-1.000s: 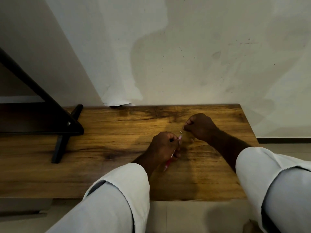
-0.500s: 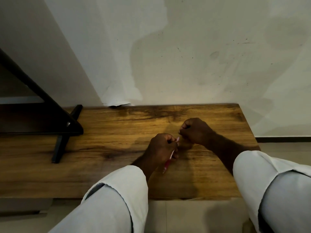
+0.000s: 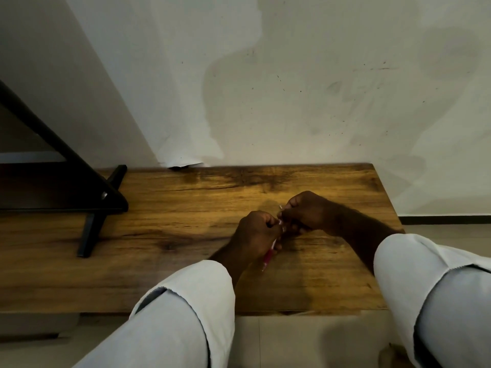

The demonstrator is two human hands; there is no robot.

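Observation:
My left hand [image 3: 256, 232] is curled around a red and clear pen [image 3: 268, 257], whose lower end sticks out below the fist toward me. My right hand [image 3: 305, 212] sits just right of it, fingers curled, pinching a small thin light-coloured part [image 3: 280, 207] at the pen's upper end. The two hands touch above the wooden table [image 3: 186, 235], right of its middle. The pen's upper half is hidden by my fingers. What exactly the small part is stays too small to tell.
A black stand [image 3: 90, 208] with angled legs rests on the table's left side. A white wall [image 3: 292, 88] rises straight behind the table. The table's right edge ends near my right forearm, with pale floor [image 3: 292, 341] below its front edge.
My right hand has moved down and left until it meets my left hand at the pen's upper end. The left hand has stayed almost still with the pen.

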